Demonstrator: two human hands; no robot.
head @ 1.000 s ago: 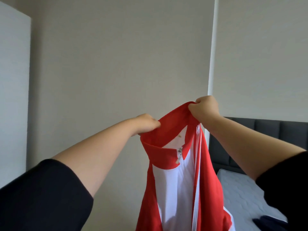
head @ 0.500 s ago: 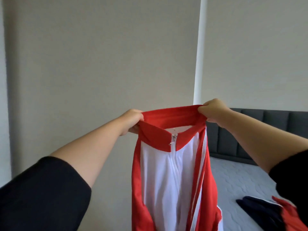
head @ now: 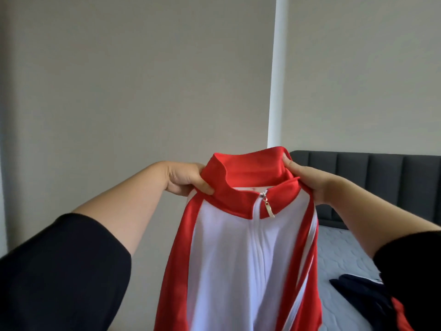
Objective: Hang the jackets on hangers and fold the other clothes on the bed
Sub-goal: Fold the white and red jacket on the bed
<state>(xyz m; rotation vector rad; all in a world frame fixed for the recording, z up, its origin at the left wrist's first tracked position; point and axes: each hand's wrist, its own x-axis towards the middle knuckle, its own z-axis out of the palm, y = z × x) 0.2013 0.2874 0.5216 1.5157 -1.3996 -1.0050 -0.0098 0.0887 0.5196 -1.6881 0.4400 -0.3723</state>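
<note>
**Red-and-white jacket held up by the collar, both grips pinching**

I have the jacket point(head: 229, 259) in the air in front of me, zip side facing me, with the wall behind it and the bed point(head: 343, 254) off to my right. My left grip point(head: 188, 179) is pinched on the left end of the red collar point(head: 253, 173), thumb in front. My right grip point(head: 307, 180) is clamped on the right end, where the collar meets the shoulder.

The cloth looks soft and light. It droops straight down from my two pinches and creases along the zip, so I judge it has no stiffness of its own and will sag wherever I let go. The fabric looks smooth and may slide on a hanger. The collar is the thickest band and the best hold. For hanging I would shift out to the shoulder seams. The zip is closed up to the collar, its pull point(head: 268, 209) dangling, which may make it harder to get a hanger in.

The hem is cut off at the bottom edge, and I can't make out the sleeves. My right fingers are hidden behind the collar. No hanger is in view. On the bed lies a dark garment point(head: 358, 290) with a red patch, partly hidden by my right sleeve, and I cannot tell what kind it is.
</note>
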